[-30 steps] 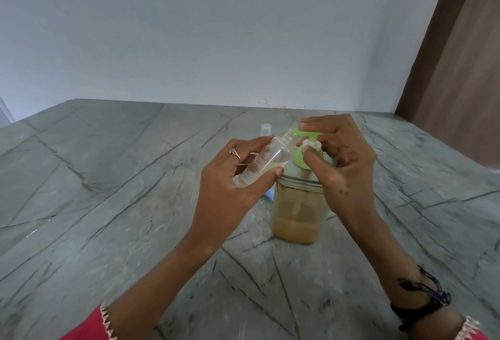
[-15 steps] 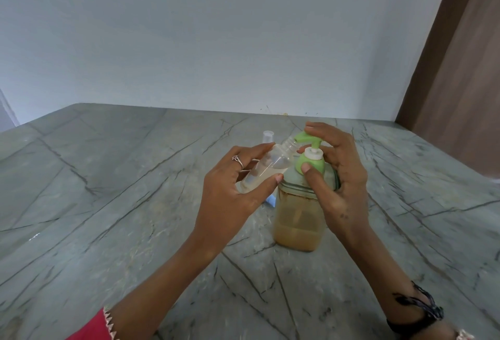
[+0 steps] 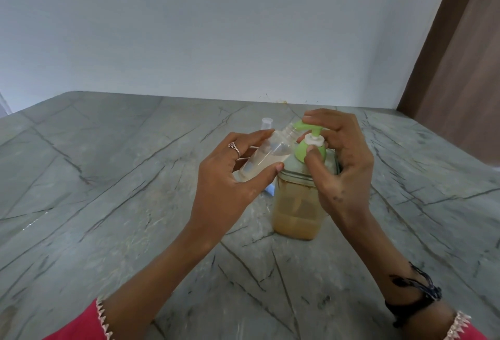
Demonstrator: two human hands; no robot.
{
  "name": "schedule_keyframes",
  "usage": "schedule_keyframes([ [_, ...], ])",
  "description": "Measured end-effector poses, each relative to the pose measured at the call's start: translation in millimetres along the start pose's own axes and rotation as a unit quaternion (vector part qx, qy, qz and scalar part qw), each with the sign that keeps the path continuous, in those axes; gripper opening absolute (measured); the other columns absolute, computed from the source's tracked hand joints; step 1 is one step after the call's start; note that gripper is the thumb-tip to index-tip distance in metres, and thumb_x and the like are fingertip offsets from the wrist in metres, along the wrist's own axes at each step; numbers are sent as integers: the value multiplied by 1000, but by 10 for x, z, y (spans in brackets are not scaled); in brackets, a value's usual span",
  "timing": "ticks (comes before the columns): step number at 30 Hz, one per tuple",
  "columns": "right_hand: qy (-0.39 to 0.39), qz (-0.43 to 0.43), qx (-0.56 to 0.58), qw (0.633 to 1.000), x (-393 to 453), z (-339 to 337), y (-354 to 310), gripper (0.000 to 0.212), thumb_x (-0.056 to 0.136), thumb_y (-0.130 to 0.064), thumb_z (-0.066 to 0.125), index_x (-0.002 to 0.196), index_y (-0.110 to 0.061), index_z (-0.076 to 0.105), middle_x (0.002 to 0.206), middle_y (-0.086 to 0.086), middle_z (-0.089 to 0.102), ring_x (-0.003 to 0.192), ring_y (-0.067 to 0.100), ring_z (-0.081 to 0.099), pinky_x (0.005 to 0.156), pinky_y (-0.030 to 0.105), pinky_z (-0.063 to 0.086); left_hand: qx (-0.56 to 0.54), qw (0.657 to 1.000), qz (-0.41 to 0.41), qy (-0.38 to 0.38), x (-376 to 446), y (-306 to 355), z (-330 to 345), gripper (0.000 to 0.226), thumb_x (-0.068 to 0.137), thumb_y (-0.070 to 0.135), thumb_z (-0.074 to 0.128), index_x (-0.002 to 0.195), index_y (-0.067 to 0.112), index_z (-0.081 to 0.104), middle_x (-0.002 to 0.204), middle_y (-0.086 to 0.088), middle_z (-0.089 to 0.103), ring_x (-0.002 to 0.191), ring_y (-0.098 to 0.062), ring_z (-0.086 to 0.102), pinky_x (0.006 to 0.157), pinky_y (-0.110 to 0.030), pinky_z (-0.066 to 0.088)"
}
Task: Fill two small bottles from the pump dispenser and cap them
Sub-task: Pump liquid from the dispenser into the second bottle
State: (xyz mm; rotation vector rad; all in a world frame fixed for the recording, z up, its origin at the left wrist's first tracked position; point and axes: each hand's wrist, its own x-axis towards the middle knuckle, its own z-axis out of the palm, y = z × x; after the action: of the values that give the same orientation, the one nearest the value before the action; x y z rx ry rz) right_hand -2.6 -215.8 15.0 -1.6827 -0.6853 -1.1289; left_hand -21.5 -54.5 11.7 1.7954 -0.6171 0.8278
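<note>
We see the bottle (image 3: 266, 154), small and clear, tilted with its open neck raised toward the green spout of the dispenser (image 3: 299, 201); neck and spout tip are just beside each other, and we cannot tell if they touch. A pale liquid fills the lower part of the bottle. The left hand (image 3: 230, 180) pinches it, thumb along the near side and fingers curled round the far side; a ring (image 3: 234, 147) sits on one finger.

The dispenser stands upright on the table (image 3: 108, 204), just right of the bottle, with tan liquid in its lower part. The right hand (image 3: 341, 166) grips its top: fingers curl over the green pump head and the thumb presses against the green collar under the white stem.

Behind the left hand a second small clear bottle (image 3: 267, 123) stands on the table, mostly hidden; only its top shows. A bit of something light blue (image 3: 270, 190) peeks out below the left hand, too hidden to name.

The table is grey stone with dark veins. A dark band (image 3: 416, 297) circles the right wrist, and red sleeves (image 3: 81, 326) with pale trim show at both forearms. A pale wall (image 3: 216, 28) rises behind, with a brown panel (image 3: 460, 69) at the right.
</note>
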Motion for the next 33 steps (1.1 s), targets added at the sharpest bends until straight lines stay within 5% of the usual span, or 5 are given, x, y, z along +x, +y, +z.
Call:
schedule_keyframes([
  [9, 7, 1, -15, 1000, 30, -3, -18, 22, 77, -8, 52, 96, -16, 58, 92, -9, 54, 86, -1, 54, 73, 14, 44, 15, 1000, 6, -11, 2, -7, -28, 45, 75, 37, 66, 116, 20, 58, 103, 6, 61, 95, -3, 60, 77, -10, 49],
  [21, -32, 18, 21, 999, -51, -20, -9, 40, 81, -12, 51, 121, -15, 52, 121, -7, 52, 114, 14, 55, 94, 32, 49, 1, 1000, -10, -6, 9, -17, -16, 46, 73, 25, 71, 115, 11, 61, 105, 1, 64, 96, -5, 61, 78, -12, 51],
  [33, -19, -12, -27, 999, -50, -3, 3, 48, 73, 4, 65, 114, -17, 52, 115, -9, 50, 109, 1, 52, 91, 19, 45, -10, 1000, -5, 4, 1, 35, -2, 45, 73, 25, 72, 115, 12, 62, 105, 2, 65, 93, -5, 64, 75, -11, 51],
])
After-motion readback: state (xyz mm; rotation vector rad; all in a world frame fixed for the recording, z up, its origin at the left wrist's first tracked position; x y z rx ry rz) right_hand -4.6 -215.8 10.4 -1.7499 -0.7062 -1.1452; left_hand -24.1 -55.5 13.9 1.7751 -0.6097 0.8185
